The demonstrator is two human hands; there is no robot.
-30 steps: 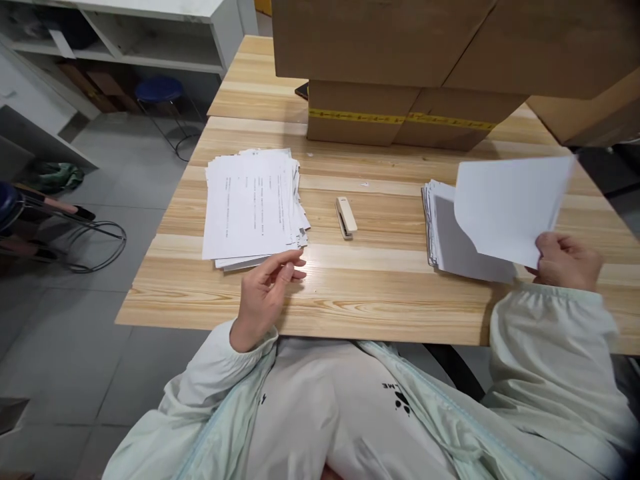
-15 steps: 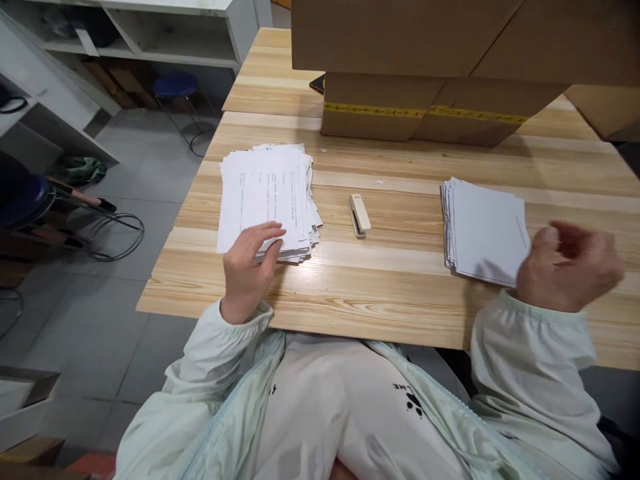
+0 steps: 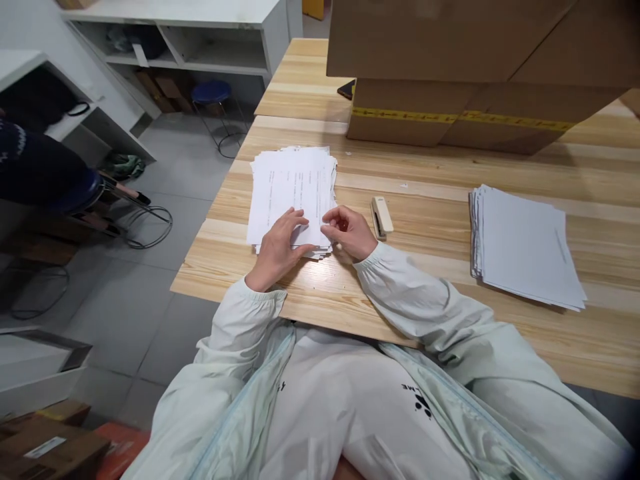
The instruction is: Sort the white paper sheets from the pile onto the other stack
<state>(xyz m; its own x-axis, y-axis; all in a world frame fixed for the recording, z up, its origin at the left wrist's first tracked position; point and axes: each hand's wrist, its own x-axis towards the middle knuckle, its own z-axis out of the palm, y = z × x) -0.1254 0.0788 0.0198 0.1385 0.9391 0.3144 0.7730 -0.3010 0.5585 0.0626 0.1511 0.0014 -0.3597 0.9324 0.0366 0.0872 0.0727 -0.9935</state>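
A stack of printed paper sheets (image 3: 285, 183) with uneven edges lies on the wooden table in front of me. My left hand (image 3: 281, 250) rests on the stack's near part, fingers spread and thumb apart. At the stack's near right edge, my right hand (image 3: 353, 233) pinches the margin of a top sheet between thumb and forefinger. Just right of that hand lies a cream stapler (image 3: 383, 217). Farther right is a second pile of sheets (image 3: 523, 243), mostly blank on top, with neither hand on it.
Large cardboard boxes (image 3: 400, 110) with yellow tape stand at the table's back right. A dark flat object (image 3: 346, 89) lies by them. Left of the table edge (image 3: 193, 267) are blue stools (image 3: 211, 92), a seated person, and white shelves (image 3: 220, 57).
My right hand has swung left from beside the right pile to the printed stack's edge, closing on a sheet. My left hand stays on the stack. The view has shifted left.
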